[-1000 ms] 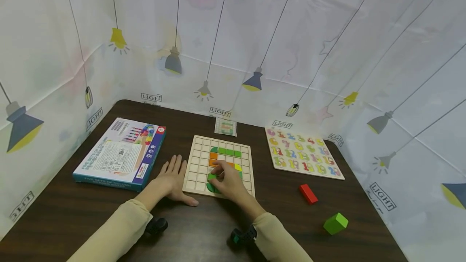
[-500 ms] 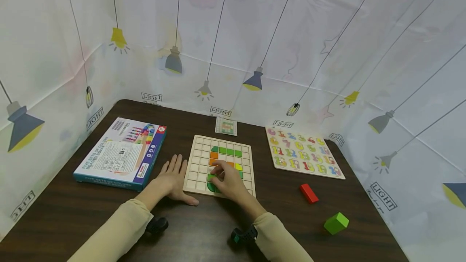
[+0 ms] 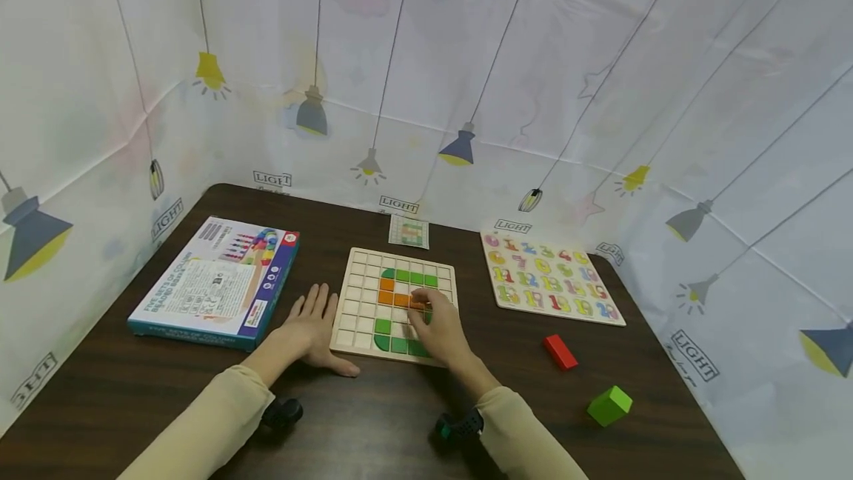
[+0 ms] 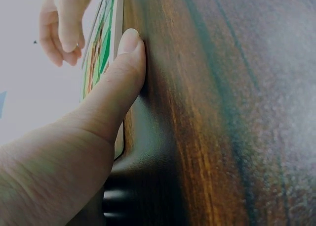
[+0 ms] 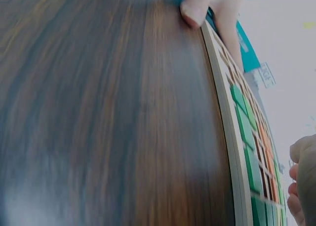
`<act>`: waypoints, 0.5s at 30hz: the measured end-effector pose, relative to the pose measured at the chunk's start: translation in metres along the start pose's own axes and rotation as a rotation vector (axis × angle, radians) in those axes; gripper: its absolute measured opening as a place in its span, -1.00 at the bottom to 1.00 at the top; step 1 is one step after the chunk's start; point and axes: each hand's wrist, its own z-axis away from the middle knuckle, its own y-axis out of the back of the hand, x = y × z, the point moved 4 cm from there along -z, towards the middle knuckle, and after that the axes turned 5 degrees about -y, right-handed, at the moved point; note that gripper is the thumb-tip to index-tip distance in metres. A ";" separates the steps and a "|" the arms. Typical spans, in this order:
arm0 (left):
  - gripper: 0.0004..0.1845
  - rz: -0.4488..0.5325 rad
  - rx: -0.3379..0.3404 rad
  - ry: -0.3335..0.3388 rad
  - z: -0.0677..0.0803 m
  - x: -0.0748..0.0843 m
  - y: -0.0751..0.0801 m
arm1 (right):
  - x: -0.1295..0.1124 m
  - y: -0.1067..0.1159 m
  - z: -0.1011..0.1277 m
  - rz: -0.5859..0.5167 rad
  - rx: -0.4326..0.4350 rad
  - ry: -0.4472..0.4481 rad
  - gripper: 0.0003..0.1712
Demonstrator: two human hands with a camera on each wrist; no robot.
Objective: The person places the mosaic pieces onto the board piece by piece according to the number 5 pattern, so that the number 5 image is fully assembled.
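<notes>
A wooden grid board (image 3: 353, 302) lies on the table with green and orange tiles set in its squares. On the table by the board's left side, my left hand (image 3: 313, 328) rests flat with fingers spread, its thumb near the front left corner. Over the right part of the board hovers my right hand (image 3: 440, 328), fingers loosely bent, and no tile shows between them. A light green tile (image 3: 383, 325) sits in a square left of that hand, above a rounded dark green tile (image 3: 382, 343). My right hand hides some squares. In the left wrist view its fingers (image 4: 69, 30) hang above the board.
A boxed bead set (image 3: 213, 280) lies at the left. Behind the board is a small pattern card (image 3: 409, 232). A number puzzle board (image 3: 553, 276) lies at the back right, with a red block (image 3: 560, 352) and a green block (image 3: 609, 406) in front of it.
My right hand has let go of the light green tile and moved right, leaving that tile in its square in plain sight. The left hand stays where it was.
</notes>
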 end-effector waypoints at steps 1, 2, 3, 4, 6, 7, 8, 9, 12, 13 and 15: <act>0.60 0.005 0.010 -0.006 -0.002 -0.002 -0.001 | 0.003 0.002 0.001 0.006 0.007 -0.014 -0.66; 0.60 0.006 0.014 -0.005 -0.003 -0.004 -0.003 | 0.005 0.004 0.001 0.006 0.010 -0.030 -0.65; 0.61 0.010 0.021 -0.004 -0.003 -0.007 -0.004 | 0.007 0.005 0.001 0.008 0.015 -0.040 -0.64; 0.61 0.011 0.023 0.001 -0.004 -0.010 -0.005 | 0.010 0.007 0.001 0.003 0.019 -0.053 -0.63; 0.61 0.022 0.032 0.005 -0.004 -0.015 -0.006 | 0.014 0.010 0.002 0.000 0.028 -0.073 -0.62; 0.61 0.026 0.035 0.005 -0.004 -0.016 -0.006 | 0.017 0.011 0.002 0.001 0.030 -0.083 -0.61; 0.62 0.028 0.037 0.007 -0.003 -0.018 -0.007 | 0.019 0.013 0.003 0.003 0.034 -0.089 -0.60; 0.62 0.032 0.041 0.008 -0.003 -0.019 -0.007 | 0.022 0.015 0.004 0.007 0.040 -0.092 -0.60; 0.62 0.038 0.049 0.008 -0.001 -0.023 -0.009 | 0.029 0.019 0.007 0.018 0.049 -0.110 -0.61; 0.62 0.041 0.052 0.009 0.000 -0.024 -0.009 | 0.031 0.020 0.008 0.019 0.052 -0.116 -0.61; 0.62 0.045 0.055 0.010 0.001 -0.025 -0.010 | 0.036 0.022 0.010 0.020 0.059 -0.124 -0.60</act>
